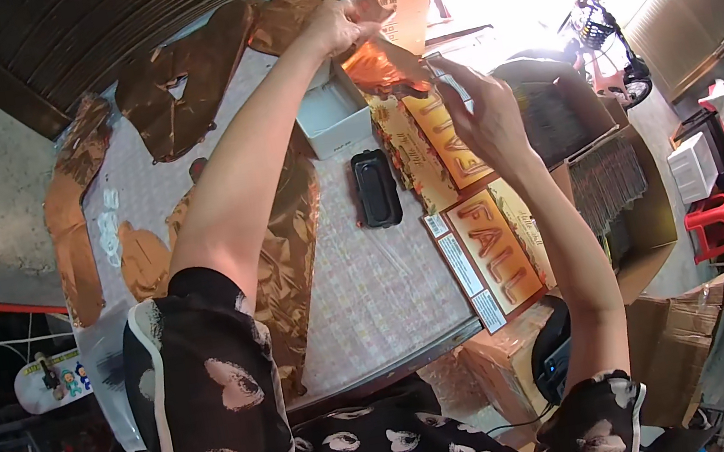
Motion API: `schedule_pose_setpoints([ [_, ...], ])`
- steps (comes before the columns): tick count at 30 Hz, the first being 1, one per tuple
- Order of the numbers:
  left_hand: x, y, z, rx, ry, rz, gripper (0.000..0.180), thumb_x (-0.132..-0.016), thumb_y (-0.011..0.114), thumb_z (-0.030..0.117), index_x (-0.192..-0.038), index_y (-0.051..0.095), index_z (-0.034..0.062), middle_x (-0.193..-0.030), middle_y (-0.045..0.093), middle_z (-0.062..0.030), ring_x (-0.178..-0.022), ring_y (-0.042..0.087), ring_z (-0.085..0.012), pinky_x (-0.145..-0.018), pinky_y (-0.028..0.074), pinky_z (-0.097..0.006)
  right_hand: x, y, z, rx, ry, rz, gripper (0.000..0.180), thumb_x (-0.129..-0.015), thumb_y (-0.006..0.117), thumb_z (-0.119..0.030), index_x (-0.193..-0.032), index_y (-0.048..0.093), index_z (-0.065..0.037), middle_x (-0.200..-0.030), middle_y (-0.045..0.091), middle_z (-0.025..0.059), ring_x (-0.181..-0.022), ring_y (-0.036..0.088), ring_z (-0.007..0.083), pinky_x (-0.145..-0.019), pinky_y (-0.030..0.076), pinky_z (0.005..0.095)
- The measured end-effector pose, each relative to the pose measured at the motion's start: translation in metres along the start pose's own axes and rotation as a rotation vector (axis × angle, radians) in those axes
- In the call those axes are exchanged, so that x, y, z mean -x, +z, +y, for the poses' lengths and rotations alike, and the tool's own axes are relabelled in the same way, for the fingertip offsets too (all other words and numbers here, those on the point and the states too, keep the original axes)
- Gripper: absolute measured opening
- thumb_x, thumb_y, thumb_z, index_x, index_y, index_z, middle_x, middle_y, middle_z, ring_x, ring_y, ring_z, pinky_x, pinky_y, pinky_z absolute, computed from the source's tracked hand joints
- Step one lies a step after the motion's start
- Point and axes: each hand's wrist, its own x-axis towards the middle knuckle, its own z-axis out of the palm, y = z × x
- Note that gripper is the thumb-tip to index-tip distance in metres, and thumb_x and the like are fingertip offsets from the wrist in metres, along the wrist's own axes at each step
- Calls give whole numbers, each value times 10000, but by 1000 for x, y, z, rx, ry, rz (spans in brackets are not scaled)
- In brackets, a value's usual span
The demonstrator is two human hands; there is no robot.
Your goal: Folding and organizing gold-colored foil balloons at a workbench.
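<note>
Shiny copper-orange foil, seemingly a flat foil balloon [382, 65], stretches between my hands over the far side of the table. My left hand [335, 29] is closed on its upper left part. At its tapering right end, the curved fingers of my right hand [489, 112] appear to pinch the foil; their tips are partly hidden. Beneath the foil stands an open white box [333, 115]. Printed orange packages [493, 256] lie below my right hand. Flat copper foil balloons [187, 83] are spread along the table's far left, and another foil piece [293, 248] lies beside my left forearm.
A black tray [376, 189] sits mid-table on the checked cover [360, 294]. White string [108, 230] lies at the left. Cardboard boxes hold many packed sleeves [609, 187] at the right. Beyond are a red stool [711, 227] and a bicycle [610, 37].
</note>
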Motion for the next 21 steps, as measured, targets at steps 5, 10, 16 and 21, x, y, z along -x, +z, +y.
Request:
schedule_pose_setpoints([
  [5,17,18,43,-228,-4,46,465,-868,813,189,-1279,644,53,-986,752,-93,-766,688,-154,-682,560,-326,-47,35,42,106,171,-116,346,-985,605,-144,-1320,645,-72,-1090,726,236,-1009,691,449,-868,536,487],
  [10,16,-27,8,-291,242,210,421,-799,851,231,-1169,725,75,-955,775,-91,-855,739,-218,-790,566,-366,-101,136,82,39,-172,-229,388,-1013,546,-295,-1384,606,-196,-1305,665,165,-1186,640,357,-1007,509,491],
  [16,10,-51,32,-562,203,345,411,-765,856,430,-1058,798,148,-891,769,-28,-827,718,-147,-789,556,-347,-106,162,103,421,-76,-598,451,-1008,498,-368,-1414,605,-205,-1504,508,151,-1307,568,372,-1072,471,510],
  [21,3,-124,61,-308,281,513,201,-877,794,285,-936,830,96,-859,787,-108,-702,718,-199,-703,573,-365,-98,167,104,353,52,-506,434,-1002,495,-329,-1393,631,-198,-1397,608,187,-1201,637,388,-1020,508,509],
])
